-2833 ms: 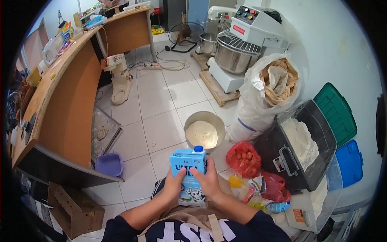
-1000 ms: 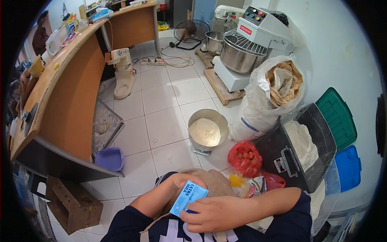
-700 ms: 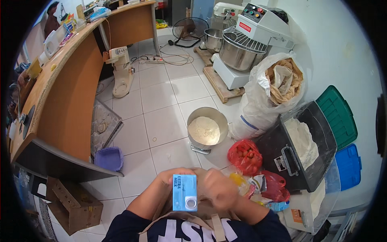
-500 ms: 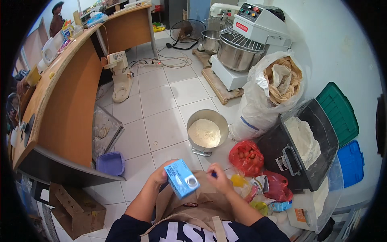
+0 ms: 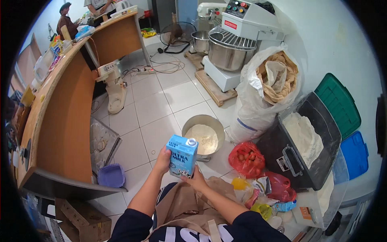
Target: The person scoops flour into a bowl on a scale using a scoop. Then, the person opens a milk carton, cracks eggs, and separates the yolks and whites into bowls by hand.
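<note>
My left hand (image 5: 163, 159) is closed round the left side of a blue milk carton (image 5: 181, 157), whose white spout shows uncapped at the top. My right hand (image 5: 194, 179) grips the carton near its lower right; whether it also has the blue cap is hidden. The carton is held in front of a steel mixing bowl (image 5: 203, 127) of pale powder on the tiled floor, overlapping it in the view. At my right are a red bag of round brown items (image 5: 246, 159) and several packets (image 5: 262, 185).
Curved wooden counter (image 5: 60, 125) on the left, with two people (image 5: 65, 22) at its far end. Stand mixer (image 5: 115, 92), cables, purple tub (image 5: 111, 175) and cardboard box (image 5: 84, 222) on the floor. Large mixers (image 5: 229, 52), white sack (image 5: 254, 117) and black bin of flour (image 5: 302, 137) on the right.
The carton has lost its blue cap and has moved up and forward, toward the bowl. My right hand, earlier apart with the cap, now grips the carton with my left.
</note>
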Tool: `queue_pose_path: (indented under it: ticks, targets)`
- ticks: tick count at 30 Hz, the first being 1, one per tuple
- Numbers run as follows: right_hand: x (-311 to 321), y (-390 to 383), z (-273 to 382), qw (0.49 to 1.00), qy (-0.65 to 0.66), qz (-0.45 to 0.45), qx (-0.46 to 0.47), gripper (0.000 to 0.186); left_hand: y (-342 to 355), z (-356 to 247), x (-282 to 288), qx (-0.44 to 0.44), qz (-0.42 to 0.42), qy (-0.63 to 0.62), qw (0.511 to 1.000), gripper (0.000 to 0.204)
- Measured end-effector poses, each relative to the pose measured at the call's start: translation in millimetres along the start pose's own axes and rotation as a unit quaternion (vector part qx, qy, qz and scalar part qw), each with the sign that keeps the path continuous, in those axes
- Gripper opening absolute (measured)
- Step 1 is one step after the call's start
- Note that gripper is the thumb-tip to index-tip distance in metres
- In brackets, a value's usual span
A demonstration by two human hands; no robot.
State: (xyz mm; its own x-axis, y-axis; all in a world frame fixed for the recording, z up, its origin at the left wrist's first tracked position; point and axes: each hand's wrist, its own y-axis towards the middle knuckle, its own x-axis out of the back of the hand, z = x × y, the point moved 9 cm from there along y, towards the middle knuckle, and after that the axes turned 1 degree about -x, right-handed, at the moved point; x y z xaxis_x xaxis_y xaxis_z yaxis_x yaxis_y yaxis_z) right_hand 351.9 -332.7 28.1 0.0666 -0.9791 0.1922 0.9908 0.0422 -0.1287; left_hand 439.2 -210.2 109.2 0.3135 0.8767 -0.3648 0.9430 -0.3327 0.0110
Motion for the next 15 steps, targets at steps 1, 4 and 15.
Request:
queue_pose_path:
  ticks: [1, 4, 15]
  targets:
    - [-1.1, 7.0, -7.0, 1.000, -0.002, 0.009, -0.011, 0.083, 7.0, 2.0, -0.2, 0.006, 0.002, 0.000, 1.000, 0.085]
    - [-3.9, 21.8, -20.5, 1.000, 0.019, 0.011, -0.008, 0.077, 25.3, 7.2, -5.8, 0.030, 0.009, -0.021, 0.999, 0.062]
    - [-28.3, 38.2, -69.0, 0.982, 0.176, -0.005, -0.060, 0.066, 55.2, 58.2, 19.2, 0.181, -0.103, 0.084, 0.974, 0.041]
